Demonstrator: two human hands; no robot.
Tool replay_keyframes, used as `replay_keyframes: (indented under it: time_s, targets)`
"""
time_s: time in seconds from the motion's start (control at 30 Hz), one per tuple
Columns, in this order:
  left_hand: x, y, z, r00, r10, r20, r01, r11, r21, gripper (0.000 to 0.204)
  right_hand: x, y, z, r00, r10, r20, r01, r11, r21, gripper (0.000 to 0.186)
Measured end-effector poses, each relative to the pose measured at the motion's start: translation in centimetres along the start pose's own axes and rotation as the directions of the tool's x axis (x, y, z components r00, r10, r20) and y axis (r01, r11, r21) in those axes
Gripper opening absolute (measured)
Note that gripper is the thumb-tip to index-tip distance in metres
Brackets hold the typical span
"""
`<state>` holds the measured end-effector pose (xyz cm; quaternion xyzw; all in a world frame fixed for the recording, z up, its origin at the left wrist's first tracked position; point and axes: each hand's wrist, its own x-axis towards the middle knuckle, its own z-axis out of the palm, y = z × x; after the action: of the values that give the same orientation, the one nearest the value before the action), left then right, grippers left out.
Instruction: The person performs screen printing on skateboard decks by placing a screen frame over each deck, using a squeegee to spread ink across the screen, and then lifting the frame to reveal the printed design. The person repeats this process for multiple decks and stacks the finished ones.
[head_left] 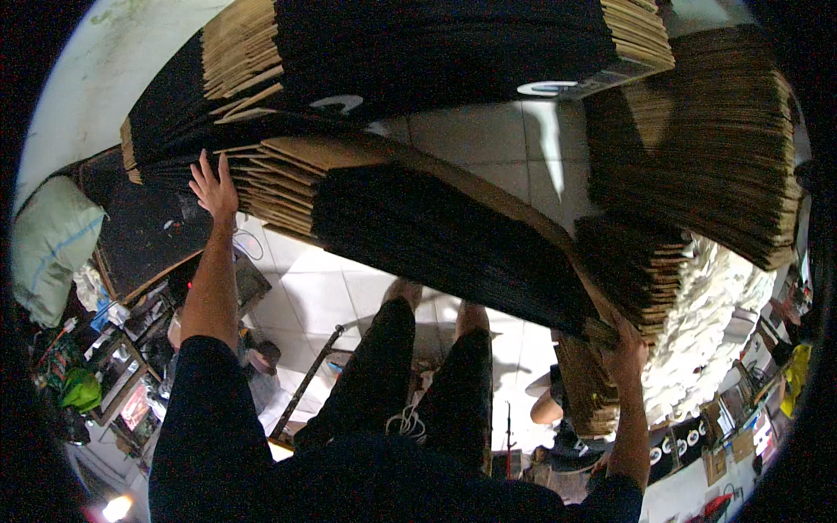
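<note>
A long stack of flat black and brown cardboard pieces (453, 240) slants in front of me, its left end higher in view than its right. My left hand (214, 186) lies against the stack's left end with fingers stretched and spread. At the lower right end my right hand (625, 350) grips the cardboard, thumb along its edge; part of its fingers is hidden. Just beyond, a larger pile of black and brown folded cardboard (445, 52) with pale round marks stretches across the top. The two piles meet near my left hand.
More brown-edged cardboard stacks (697, 144) stand at the right, beside a bright white crumpled mass (711, 336). A dark board (144, 222) and a pale sack (54, 248) are at the left. My legs (370, 370) stand over the white tiled floor (318, 301), near a metal bar (307, 381).
</note>
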<state>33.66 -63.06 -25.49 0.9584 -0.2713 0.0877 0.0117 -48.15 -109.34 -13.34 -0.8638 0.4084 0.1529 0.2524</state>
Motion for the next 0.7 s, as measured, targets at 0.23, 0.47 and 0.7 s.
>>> replay_keyframes:
  time_s: [0.23,0.47,0.7]
  targets:
    - [1.3,0.5,-1.5,1.000,-0.015,0.020,0.011,0.982,0.190,0.054,-1.1,-4.3,-2.5,0.997,0.042,0.061,-0.043,0.999,0.010,0.066]
    - [0.0,-1.1,-1.5,0.950,0.308,-0.059,-0.263,0.886,0.381,0.050,-1.2,-2.8,-0.5,0.999,0.034,-0.026,-0.032,0.997,0.073,0.063]
    - [0.0,-2.1,-0.9,0.946,0.320,-0.058,-0.282,0.897,0.340,0.051,2.2,4.8,2.4,0.666,0.507,0.547,-0.689,0.138,0.712,0.049]
